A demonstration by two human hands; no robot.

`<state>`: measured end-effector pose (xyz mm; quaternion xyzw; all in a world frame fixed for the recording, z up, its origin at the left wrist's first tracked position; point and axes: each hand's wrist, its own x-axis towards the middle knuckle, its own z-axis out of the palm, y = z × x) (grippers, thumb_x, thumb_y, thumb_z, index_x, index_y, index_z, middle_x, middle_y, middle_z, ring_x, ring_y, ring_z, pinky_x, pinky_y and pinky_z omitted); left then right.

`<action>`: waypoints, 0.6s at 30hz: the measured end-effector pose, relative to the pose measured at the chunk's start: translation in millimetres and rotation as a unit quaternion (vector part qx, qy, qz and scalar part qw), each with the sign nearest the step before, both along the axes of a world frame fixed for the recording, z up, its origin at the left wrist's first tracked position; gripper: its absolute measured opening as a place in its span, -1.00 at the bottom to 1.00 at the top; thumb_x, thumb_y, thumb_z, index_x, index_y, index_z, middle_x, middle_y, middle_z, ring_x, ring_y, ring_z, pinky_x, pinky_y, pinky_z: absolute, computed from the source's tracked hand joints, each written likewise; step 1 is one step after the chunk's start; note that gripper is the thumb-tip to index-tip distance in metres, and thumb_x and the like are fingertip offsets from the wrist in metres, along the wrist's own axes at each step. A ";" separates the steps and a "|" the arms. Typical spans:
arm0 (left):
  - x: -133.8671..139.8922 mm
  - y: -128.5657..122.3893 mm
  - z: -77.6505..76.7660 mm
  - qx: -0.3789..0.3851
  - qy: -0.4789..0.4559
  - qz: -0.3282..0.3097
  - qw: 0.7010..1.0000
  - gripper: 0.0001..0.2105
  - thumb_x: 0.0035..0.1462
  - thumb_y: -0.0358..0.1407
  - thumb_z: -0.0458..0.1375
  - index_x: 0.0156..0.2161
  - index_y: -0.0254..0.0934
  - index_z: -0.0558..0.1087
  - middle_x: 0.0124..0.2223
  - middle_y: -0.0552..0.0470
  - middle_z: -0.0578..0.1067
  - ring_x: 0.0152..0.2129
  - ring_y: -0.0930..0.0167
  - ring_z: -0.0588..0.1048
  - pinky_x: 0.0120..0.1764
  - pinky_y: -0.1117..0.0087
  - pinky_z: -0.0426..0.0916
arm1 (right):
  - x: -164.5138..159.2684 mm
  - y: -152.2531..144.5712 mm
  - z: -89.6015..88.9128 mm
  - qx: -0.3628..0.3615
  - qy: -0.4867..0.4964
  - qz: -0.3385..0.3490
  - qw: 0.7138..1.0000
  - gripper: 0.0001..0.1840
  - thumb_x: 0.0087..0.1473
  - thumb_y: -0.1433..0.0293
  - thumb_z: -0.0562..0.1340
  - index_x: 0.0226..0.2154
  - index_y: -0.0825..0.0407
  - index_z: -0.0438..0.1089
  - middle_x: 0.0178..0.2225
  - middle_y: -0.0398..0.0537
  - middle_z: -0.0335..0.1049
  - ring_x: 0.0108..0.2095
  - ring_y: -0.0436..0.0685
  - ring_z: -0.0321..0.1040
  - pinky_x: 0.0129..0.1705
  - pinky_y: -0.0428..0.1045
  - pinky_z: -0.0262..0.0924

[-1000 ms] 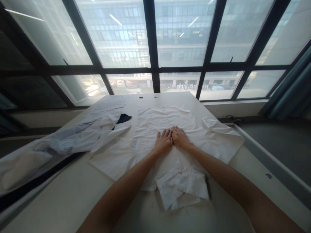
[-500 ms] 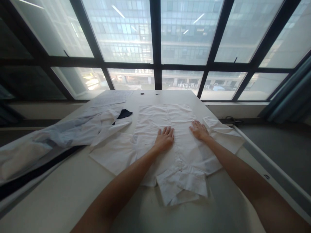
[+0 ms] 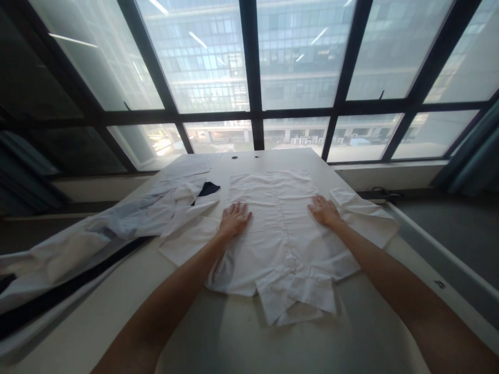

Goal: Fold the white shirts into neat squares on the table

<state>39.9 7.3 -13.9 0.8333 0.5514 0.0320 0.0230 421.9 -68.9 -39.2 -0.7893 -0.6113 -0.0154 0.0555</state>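
A white short-sleeved shirt [image 3: 268, 228] lies spread on the table, front side up, its collar [image 3: 298, 298] toward me and its hem at the far end. My left hand [image 3: 235, 219] rests flat on the shirt's left side, fingers stretched out. On the right side, my right hand [image 3: 324, 210] lies flat too, close to the right sleeve [image 3: 368, 215]. The left sleeve [image 3: 191, 239] spreads out beyond my left hand, partly hidden by my forearm. Neither hand grips anything.
The white table [image 3: 128, 291] reaches toward large windows [image 3: 296, 57]. Along its left side lies a heap of white clothes and clear wrapping [image 3: 113, 223] with dark cloth [image 3: 209, 188]. Papers [image 3: 195, 163] lie at the far left. A white rail [image 3: 440, 249] runs beside the right edge.
My left hand has slid left across the shirt, from near the middle to its left side. My right hand stays in about the same place on the cloth. The view has shifted slightly.
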 end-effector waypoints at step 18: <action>-17.4 -16.3 -1.3 0.030 0.022 0.009 0.999 -0.38 0.42 0.00 -0.25 0.45 -0.26 0.03 0.48 -0.21 -0.04 0.41 0.06 -0.06 0.31 -0.18 -0.08 | -11.5 -25.7 7.1 -0.015 0.004 -0.006 1.000 -0.31 0.40 0.12 -0.15 0.42 0.12 -0.04 0.47 0.10 -0.19 0.45 0.20 -0.26 0.40 0.23 -0.29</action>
